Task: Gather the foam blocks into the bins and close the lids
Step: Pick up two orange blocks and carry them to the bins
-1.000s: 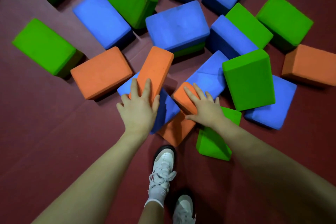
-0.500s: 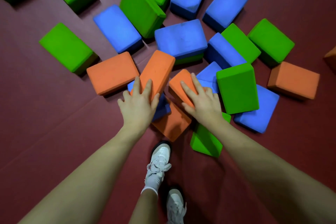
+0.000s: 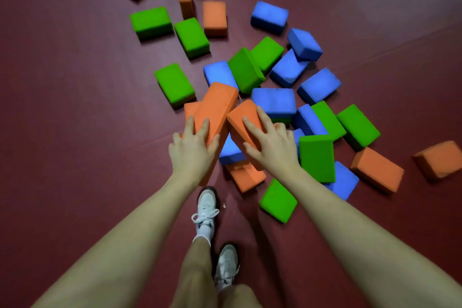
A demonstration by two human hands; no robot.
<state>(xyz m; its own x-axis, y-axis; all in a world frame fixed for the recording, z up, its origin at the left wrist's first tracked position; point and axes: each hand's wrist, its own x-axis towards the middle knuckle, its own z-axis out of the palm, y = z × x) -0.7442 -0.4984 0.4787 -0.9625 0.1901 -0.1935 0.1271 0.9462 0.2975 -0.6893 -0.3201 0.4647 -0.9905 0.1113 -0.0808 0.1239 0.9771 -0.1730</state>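
Orange, green and blue foam blocks lie scattered over the dark red floor. My left hand (image 3: 192,149) grips the near end of a long orange block (image 3: 217,107), which is lifted and tilted above the pile. My right hand (image 3: 271,141) grips a second orange block (image 3: 243,117) right beside it, also raised. Under them lie a blue block (image 3: 231,151) and another orange block (image 3: 246,175). No bin or lid is in view.
My white shoes (image 3: 206,207) stand just before the pile. A green block (image 3: 278,200) lies near my right forearm and another green one (image 3: 317,157) stands upright to the right. Further orange blocks (image 3: 377,169) lie right, and more blocks sit far back (image 3: 150,21).
Both hands have closed on their orange blocks and lifted them off the pile. The view has pulled back and up, so more of the floor and far blocks show.
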